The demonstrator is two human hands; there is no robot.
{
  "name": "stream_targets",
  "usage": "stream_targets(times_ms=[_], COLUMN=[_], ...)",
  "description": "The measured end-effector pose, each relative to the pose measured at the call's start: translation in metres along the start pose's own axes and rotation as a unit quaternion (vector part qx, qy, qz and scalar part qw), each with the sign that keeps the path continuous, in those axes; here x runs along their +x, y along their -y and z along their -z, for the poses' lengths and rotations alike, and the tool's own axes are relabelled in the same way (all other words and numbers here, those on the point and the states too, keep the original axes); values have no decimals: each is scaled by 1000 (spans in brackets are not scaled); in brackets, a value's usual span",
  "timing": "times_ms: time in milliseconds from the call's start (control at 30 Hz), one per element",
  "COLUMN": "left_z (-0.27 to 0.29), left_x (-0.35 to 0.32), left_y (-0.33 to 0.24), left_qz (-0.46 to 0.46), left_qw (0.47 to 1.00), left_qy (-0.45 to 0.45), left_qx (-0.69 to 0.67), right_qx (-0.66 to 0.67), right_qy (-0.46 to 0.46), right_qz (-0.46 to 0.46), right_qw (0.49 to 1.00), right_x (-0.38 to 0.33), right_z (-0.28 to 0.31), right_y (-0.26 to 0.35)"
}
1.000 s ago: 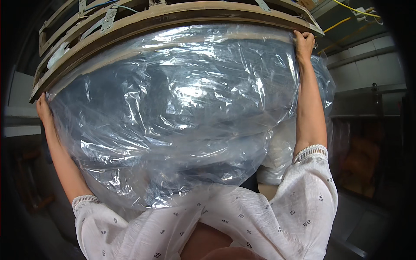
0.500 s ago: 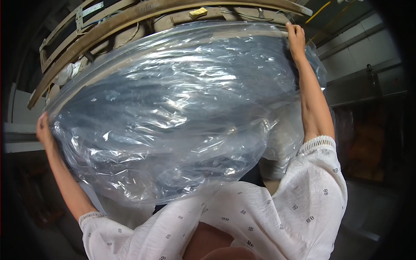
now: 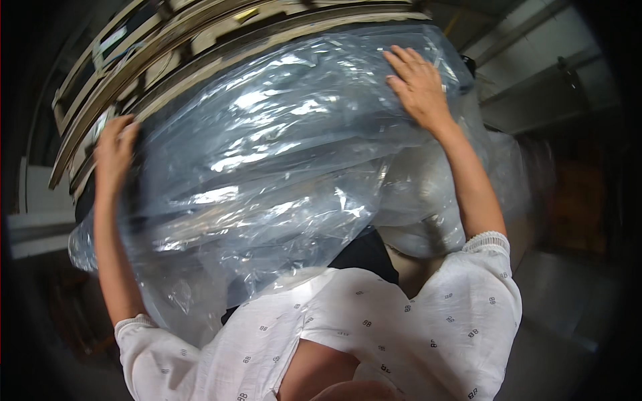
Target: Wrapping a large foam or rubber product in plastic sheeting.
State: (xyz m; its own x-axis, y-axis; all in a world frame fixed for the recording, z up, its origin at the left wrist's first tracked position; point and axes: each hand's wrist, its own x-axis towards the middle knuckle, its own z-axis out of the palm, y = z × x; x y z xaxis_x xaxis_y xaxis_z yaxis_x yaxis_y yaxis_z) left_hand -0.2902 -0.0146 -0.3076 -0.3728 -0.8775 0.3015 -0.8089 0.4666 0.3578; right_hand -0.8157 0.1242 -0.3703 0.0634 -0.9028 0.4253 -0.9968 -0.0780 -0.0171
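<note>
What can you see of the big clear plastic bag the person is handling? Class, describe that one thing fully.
The clear plastic bag is a large, thin, see-through film, crinkled and glossy with bright glare. It bulges full, raised in front of the person and filling mid-picture, below a curved wooden frame. The left hand grips its left edge; the right hand lies flat, fingers spread, on its upper right. Its lower folds hang over the white sleeves. Its contents are unclear.

Dim room, wooden rack (image 3: 134, 73) overhead, grey wall (image 3: 535, 80).
</note>
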Motion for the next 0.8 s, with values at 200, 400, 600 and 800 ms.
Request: stream_targets(times_ms=[200, 400, 600, 800], left_z=[-79, -36, 44, 23], left_x=[13, -40, -134, -133], left_y=[-100, -31, 80, 69], left_qz=[-181, 21, 80, 113], left_qw=[978, 987, 994, 987], left_qy=[-91, -78, -80, -116], left_qx=[-50, -139, 2, -14], right_qx=[-19, -28, 149, 127], right_qy=[-2, -4, 43, -34], right_qz=[-125, 0, 142, -60], right_qw=[992, 1000, 978, 990], right_x=[6, 0, -11, 28], right_z=[-8, -4, 26, 5], right_y=[-33, -23, 78, 56])
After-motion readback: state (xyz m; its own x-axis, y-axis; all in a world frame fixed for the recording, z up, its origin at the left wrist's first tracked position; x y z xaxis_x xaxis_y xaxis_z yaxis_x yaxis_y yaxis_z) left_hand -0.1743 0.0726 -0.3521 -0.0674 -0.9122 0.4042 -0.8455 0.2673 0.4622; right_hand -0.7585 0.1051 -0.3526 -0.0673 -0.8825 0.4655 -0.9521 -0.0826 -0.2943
